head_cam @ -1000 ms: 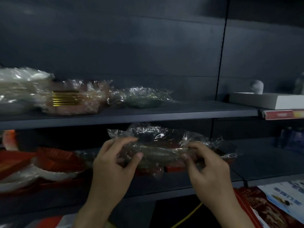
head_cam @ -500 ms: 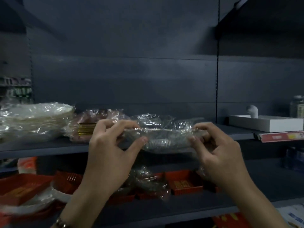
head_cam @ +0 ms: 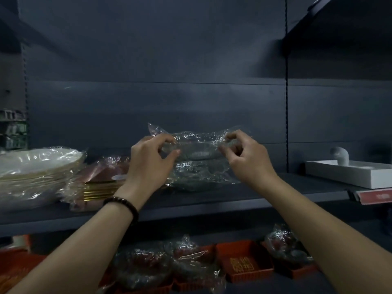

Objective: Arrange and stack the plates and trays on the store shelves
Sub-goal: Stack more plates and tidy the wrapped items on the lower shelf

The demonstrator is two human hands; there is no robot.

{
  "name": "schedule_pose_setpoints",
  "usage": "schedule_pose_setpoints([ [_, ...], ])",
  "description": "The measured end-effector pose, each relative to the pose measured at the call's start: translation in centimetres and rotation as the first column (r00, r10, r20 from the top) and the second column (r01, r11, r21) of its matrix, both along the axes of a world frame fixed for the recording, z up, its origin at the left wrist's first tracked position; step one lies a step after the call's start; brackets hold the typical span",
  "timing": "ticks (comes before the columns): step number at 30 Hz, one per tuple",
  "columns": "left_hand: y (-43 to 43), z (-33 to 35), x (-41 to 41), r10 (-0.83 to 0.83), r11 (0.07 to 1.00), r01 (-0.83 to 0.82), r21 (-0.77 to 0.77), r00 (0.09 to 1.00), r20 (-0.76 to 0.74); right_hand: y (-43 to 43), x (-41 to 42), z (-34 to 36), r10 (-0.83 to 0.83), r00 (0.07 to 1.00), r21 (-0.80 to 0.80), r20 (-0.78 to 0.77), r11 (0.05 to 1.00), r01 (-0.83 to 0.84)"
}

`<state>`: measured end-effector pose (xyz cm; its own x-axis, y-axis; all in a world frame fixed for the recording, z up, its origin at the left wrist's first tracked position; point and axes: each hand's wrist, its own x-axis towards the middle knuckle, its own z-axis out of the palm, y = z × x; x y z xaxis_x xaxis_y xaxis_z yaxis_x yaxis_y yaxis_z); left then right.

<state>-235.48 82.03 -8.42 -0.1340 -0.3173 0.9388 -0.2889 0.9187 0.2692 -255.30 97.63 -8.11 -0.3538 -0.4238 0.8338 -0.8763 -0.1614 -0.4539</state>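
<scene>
Wrapped plates point(head_cam: 197, 146), a clear pack in crinkled film, were held level between both hands, above the upper shelf point(head_cam: 212, 201) and close to its dark back panel. The left hand point(head_cam: 148, 164) pinched the pack's left end, thumb below and curled fingers on top. The right hand point(head_cam: 248, 158) pinched the right end in the same manner. A beaded bracelet point(head_cam: 123, 203) sat on the left wrist.

Directly beneath the held pack, a second wrapped pack point(head_cam: 199, 177) lay on the shelf between the two wrists. Whether the two packs touched could not be determined.

To the left of the left hand, a bundle of gold-edged trays point(head_cam: 99, 185) in film rested on the same shelf. Beside these, further left, stood a stack of white plates point(head_cam: 36, 168), also wrapped.

Well to the right lay a white tray point(head_cam: 347, 174) with a white pipe elbow point(head_cam: 340, 154) standing on it. A red price label point(head_cam: 375, 196) was fixed on the shelf edge below it.

On the lower shelf, red trays point(head_cam: 244, 262) and further film-wrapped bundles point(head_cam: 148, 266) were noted beneath the forearms.
</scene>
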Motion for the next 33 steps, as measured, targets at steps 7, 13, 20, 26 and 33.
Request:
schedule_pose_setpoints([
  [7,-4.5,-2.1,-4.3,0.077,0.995,-0.080,0.058,0.996,0.048,-6.9,-4.5,-1.3,-0.056,0.998,0.055,0.025,0.997,0.054],
  [13,-6.2,-4.4,-6.4,0.046,0.959,-0.112,0.262,0.968,0.245,-9.8,-7.1,-3.5,-0.102,0.994,0.200,0.044,0.975,0.092],
  [20,-6.5,-6.2,-6.9,0.046,0.960,-0.142,0.241,0.930,0.366,-10.4,-8.2,-6.7,-0.182,0.974,0.287,-0.137,0.933,0.215],
  [26,-6.5,-8.1,-7.3,0.108,0.950,-0.229,0.211,0.877,0.468,-10.1,-7.7,-7.2,-0.188,0.970,0.483,-0.153,0.842,0.240],
  [33,-4.1,-7.3,-6.8,0.027,0.930,-0.173,0.325,0.912,0.409,-7.8,-8.2,-7.1,-0.099,0.994,0.492,-0.041,0.864,0.106],
])
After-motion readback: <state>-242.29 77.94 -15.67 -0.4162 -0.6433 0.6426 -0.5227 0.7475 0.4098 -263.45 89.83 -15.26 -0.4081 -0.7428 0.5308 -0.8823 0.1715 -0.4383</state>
